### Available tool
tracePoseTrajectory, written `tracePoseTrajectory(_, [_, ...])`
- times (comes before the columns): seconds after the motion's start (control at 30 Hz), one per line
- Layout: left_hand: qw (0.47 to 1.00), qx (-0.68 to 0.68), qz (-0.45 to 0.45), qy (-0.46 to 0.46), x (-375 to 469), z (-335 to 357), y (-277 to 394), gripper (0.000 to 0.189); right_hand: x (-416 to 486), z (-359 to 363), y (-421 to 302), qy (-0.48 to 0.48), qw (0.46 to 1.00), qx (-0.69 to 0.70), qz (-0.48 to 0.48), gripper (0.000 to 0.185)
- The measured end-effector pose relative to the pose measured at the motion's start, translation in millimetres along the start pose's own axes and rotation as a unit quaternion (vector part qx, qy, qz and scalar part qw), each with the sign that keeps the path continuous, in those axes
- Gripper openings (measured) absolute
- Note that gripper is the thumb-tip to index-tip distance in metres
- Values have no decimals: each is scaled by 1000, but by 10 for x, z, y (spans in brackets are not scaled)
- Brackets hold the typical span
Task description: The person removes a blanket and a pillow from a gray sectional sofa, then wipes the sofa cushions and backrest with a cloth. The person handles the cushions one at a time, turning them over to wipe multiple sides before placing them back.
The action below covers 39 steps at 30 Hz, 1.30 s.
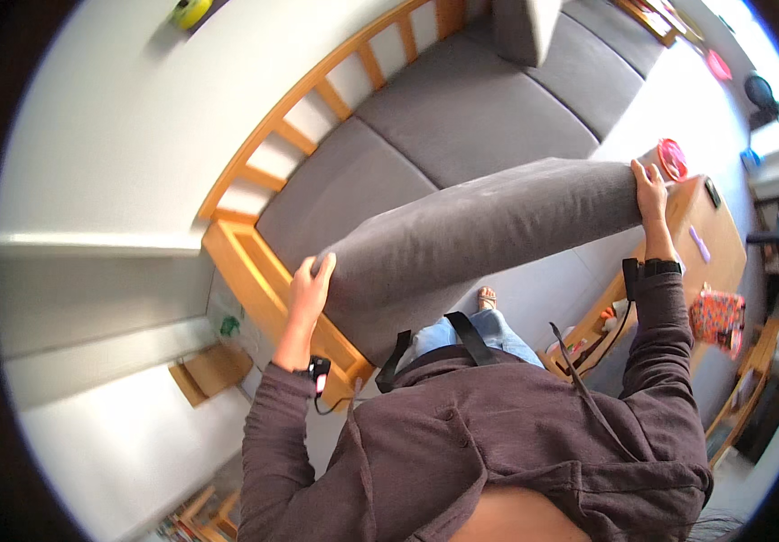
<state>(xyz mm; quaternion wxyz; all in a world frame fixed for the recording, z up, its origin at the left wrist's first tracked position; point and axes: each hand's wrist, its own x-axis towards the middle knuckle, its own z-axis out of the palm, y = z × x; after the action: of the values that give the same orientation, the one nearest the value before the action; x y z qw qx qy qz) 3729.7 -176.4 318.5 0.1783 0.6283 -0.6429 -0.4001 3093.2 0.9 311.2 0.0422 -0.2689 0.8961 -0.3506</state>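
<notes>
A long grey fabric sofa cushion (484, 227) spans the space in front of me, lifted over the seat. My left hand (311, 288) grips its left end, close to the wooden armrest (264, 267). At the opposite end my right hand (650, 193) holds the cushion's edge, with fingers on top. Behind and below it lie the grey seat cushions (470, 101) of a wooden-framed sofa. The slatted wooden backrest (332, 98) runs along the wall. The cushion's underside is hidden from me.
A wooden table (718, 237) stands at my right, bearing a phone (712, 192) and a purple object (699, 244). A patterned bag (718, 318) is beside it. Another grey cushion (521, 30) stands upright on the sofa. A cardboard box (210, 372) sits beyond the armrest.
</notes>
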Motion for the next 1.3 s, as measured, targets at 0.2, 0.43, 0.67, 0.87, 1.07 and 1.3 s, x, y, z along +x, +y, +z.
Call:
tracePoseTrajectory(0.2, [915,238,321,55,617,1251,1013,46,-522,-180,722,117,976,-130,130,44])
tracePoseTrajectory(0.43, [841,303,437,100,1429,1616,1560,23,-676,45,-18,220,969,-32,-106,16])
tracePoseTrajectory(0.67, [876,252,397,103,1578,1788,1392,8,-1282,925,-1761,-71,934,-10,-351,35])
tracePoseTrajectory(0.87, [851,287,406,167,1446,1715,1067,15,-1855,1899,-1794,-44,879,-76,-468,34])
tracePoseTrajectory(1.07, [850,326,389,140,1251,1775,1105,13,-1284,755,-388,49,753,-459,-468,28])
tracePoseTrajectory(1.3, [853,338,371,146,986,1713,1059,12,-916,-992,651,236,957,-167,-20,32])
